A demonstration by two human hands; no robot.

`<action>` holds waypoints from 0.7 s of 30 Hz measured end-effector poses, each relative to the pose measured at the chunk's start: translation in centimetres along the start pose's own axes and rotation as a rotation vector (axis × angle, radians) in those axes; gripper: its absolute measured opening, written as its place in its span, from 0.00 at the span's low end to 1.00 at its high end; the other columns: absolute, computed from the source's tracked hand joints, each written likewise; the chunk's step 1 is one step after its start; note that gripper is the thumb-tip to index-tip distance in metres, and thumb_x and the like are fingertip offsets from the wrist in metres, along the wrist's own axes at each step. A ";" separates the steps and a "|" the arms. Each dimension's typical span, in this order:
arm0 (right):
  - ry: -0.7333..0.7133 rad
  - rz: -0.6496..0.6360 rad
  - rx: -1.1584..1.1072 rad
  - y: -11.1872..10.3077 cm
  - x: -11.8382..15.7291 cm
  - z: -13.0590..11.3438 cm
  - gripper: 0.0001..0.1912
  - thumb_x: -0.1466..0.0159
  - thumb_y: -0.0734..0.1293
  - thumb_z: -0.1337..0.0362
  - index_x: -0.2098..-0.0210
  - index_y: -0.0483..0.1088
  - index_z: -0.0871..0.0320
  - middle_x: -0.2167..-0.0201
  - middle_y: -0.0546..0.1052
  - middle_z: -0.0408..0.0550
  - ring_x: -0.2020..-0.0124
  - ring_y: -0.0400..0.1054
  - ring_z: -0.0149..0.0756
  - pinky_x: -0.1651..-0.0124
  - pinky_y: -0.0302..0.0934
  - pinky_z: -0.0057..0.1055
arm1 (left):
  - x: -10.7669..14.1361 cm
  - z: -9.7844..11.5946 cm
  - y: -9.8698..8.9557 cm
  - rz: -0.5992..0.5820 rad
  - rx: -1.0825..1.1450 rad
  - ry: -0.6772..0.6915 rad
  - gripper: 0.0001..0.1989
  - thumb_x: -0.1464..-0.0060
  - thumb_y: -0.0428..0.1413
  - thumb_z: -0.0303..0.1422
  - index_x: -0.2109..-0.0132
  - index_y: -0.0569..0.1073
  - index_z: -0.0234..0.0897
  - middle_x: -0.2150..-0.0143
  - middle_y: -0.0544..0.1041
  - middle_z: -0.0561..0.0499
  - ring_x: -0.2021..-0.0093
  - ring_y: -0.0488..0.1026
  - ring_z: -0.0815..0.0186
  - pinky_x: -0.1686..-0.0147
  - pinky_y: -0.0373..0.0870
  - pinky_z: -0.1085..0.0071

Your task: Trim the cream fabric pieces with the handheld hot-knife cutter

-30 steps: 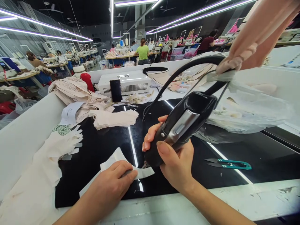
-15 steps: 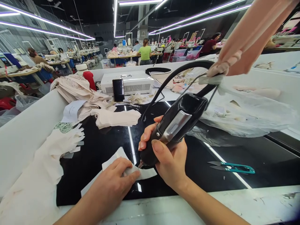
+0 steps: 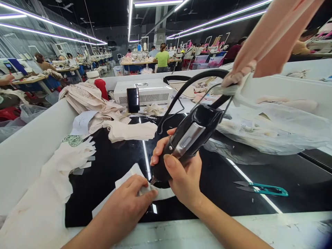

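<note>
My right hand [image 3: 184, 173] is wrapped round a black corded hand tool [image 3: 190, 138] with a silver lever along its side. The tool slants down to the left, and its small metal tip meets a strip of white fabric [image 3: 167, 194] beside my left thumb. My left hand [image 3: 129, 197] presses on the fabric and pinches a fold of it between thumb and fingers. Part of the fabric is hidden under that hand. A thick black cable [image 3: 178, 90] arches up from the tool, tied to a hanging pink cloth [image 3: 280, 38].
Teal thread snips [image 3: 272, 190] lie on the black tabletop [image 3: 220, 197] at right. Stacked fabric pieces [image 3: 133, 131], green bands [image 3: 72, 140] and a cream fabric pile [image 3: 44, 197] lie left. Behind stand a phone [image 3: 133, 100] and a white vented box [image 3: 153, 91]. A plastic bag [image 3: 285, 131] lies right.
The tool and my right hand have shifted slightly left, bringing the tip closer to my left thumb. The fold under my left fingers is more bunched. The whole view has shifted slightly.
</note>
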State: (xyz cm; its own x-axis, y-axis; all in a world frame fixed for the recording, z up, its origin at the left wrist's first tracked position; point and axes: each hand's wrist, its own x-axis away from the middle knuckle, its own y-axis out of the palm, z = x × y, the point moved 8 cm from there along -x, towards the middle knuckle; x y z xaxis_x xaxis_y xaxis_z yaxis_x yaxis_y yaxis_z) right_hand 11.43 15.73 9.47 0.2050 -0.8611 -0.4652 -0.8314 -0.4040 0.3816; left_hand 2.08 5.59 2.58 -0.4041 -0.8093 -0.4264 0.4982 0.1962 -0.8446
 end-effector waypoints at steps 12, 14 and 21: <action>-0.031 -0.084 0.224 -1.4 -1.4 -0.9 0.20 0.38 0.77 0.48 0.56 0.69 0.50 0.64 0.78 0.42 0.68 0.74 0.35 0.66 0.74 0.32 | -1.1 -1.2 0.0 -0.033 -0.096 -0.028 0.12 0.33 0.52 0.20 0.46 0.72 0.35 0.52 0.78 0.45 0.54 0.78 0.60 0.54 0.82 0.65; -0.096 -0.034 0.374 -2.9 -1.4 -1.9 0.24 0.40 0.78 0.49 0.50 0.71 0.49 0.57 0.79 0.47 0.60 0.76 0.40 0.60 0.76 0.36 | -2.0 -1.5 -0.1 -0.009 -0.179 0.027 0.08 0.34 0.55 0.20 0.52 0.73 0.34 0.53 0.78 0.45 0.53 0.78 0.59 0.51 0.81 0.64; -0.324 0.263 0.579 -10.4 4.2 -2.0 0.05 0.36 0.75 0.58 0.59 0.79 0.45 0.70 0.79 0.47 0.71 0.76 0.43 0.71 0.76 0.35 | -3.8 -4.0 1.5 -0.086 -0.205 0.018 0.09 0.35 0.57 0.19 0.61 0.69 0.38 0.59 0.78 0.50 0.56 0.80 0.62 0.40 0.74 0.60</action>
State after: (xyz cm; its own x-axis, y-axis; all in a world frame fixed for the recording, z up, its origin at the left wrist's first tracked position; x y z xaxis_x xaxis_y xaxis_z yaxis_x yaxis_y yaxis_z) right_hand 22.03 15.69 5.16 -0.1289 -0.7359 -0.6647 -0.9914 0.1106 0.0698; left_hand 1.31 11.22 1.62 -0.4533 -0.8181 -0.3539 0.2953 0.2368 -0.9256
